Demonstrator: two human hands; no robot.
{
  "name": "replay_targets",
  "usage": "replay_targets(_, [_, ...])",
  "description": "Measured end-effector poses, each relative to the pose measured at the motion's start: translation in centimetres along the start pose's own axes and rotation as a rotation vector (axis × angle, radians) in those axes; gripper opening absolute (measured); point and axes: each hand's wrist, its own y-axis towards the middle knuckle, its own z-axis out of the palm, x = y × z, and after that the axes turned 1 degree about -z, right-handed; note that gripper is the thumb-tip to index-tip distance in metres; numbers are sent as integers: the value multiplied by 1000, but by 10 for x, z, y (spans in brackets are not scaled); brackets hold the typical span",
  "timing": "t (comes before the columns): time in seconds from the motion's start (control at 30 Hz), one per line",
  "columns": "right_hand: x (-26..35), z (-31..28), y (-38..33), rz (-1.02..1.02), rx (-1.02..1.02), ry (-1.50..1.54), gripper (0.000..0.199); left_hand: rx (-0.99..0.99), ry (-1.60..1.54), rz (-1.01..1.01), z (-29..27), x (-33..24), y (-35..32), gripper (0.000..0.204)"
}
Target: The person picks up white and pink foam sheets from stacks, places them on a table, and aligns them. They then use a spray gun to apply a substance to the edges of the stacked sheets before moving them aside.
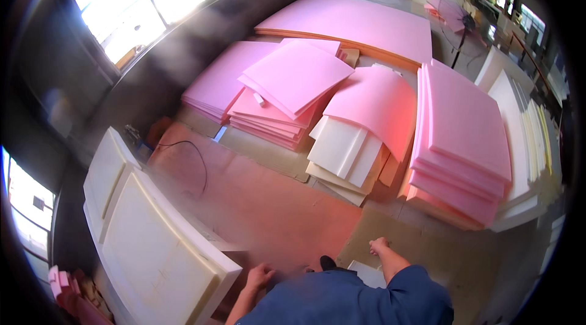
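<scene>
My right hand (379,245) is out in front at the lower right, its fingers curled closed above a brown floor sheet (421,236); nothing shows in it. Lower and to the left, my left hand (260,275) hangs beside the stack of thick white foam boards (162,236), apart from its near corner. Its fingers are curled in, and I see no object in them. Between my arms, a small white flat piece (368,273) is partly hidden by my blue shirt. A reddish floor sheet (262,197) spreads ahead of me.
Stacks of pink foam sheets stand ahead: a large low one (354,22), a skewed one (299,74) and a tall one (467,123). One curved pink sheet (375,102) drapes over white boards (345,151). A standing fan (467,21) is at far right; a black cable (204,169) crosses the floor.
</scene>
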Motion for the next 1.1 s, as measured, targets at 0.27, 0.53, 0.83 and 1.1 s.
replay_targets(0.27, [94, 62, 40, -4, 474, 444, 11, -77, 62, 203, -63, -131, 108, 30])
replay_targets(0.53, [344, 99, 26, -359, 527, 223, 22, -171, 143, 258, -106, -108, 247, 24])
replay_targets(0.83, [493, 72, 122, -261, 371, 59, 25, -192, 16, 78, -243, -113, 357, 25])
replay_targets(1.1, [617, 65, 183, -246, 498, -56, 14, -176, -156, -77, -306, -135, 420, 31])
